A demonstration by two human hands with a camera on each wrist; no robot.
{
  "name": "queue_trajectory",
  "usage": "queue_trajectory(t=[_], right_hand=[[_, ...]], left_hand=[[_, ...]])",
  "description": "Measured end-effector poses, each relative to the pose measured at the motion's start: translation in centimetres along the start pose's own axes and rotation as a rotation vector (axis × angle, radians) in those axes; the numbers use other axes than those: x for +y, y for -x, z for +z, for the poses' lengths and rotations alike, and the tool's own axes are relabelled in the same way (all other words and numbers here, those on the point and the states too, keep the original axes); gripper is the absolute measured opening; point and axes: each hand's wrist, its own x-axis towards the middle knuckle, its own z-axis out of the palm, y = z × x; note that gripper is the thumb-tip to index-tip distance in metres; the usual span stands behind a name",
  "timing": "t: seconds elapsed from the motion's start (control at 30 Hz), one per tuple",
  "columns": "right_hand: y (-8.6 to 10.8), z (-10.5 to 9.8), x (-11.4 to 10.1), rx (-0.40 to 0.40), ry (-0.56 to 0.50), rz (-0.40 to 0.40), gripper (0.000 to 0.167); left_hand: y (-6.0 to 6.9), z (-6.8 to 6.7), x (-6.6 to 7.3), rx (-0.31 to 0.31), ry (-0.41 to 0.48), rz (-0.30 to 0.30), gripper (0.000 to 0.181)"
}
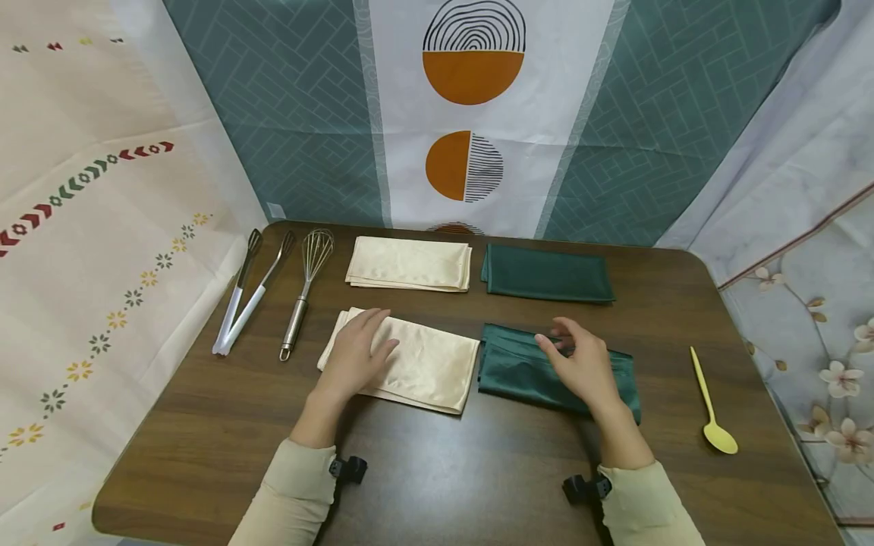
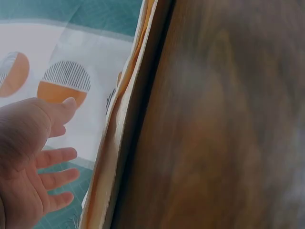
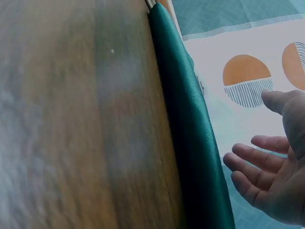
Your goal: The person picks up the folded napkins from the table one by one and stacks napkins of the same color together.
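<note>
The left hand (image 1: pixel 355 358) is over the left part of a folded cream cloth (image 1: pixel 430 364), fingers spread and gripping nothing. In the left wrist view this hand (image 2: pixel 33 152) shows a gap from the cloth's edge (image 2: pixel 112 157). Above a folded dark green cloth (image 1: pixel 522 368) hovers the right hand (image 1: pixel 583 364), its fingers loosely bent around nothing. The right wrist view has that hand (image 3: pixel 271 167) apart from the green cloth (image 3: pixel 190 124). Both cloths lie slightly askew, their near corners close together.
Behind them lie another folded cream cloth (image 1: pixel 410 264) and another green one (image 1: pixel 549 273). White-handled tongs (image 1: pixel 239 318) and a metal whisk (image 1: pixel 298 311) are at the left. A yellow spoon (image 1: pixel 710 409) lies at the right. Patterned fabric (image 1: pixel 300 114) hangs beyond the table (image 1: pixel 225 440).
</note>
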Motion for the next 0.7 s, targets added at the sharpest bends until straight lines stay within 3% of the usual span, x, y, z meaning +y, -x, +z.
queue_trajectory(t=[0.3, 0.7], right_hand=[[-1.0, 1.0, -0.6, -0.091, -0.104, 0.066, 0.057], [-2.7, 3.1, -1.3, -0.139, -0.128, 0.057, 0.051]], left_hand=[[-0.1, -0.6, -1.6, -0.010, 0.063, -0.036, 0.053], [-0.2, -1.4, -4.1, -0.064, 0.179, -0.139, 0.055]])
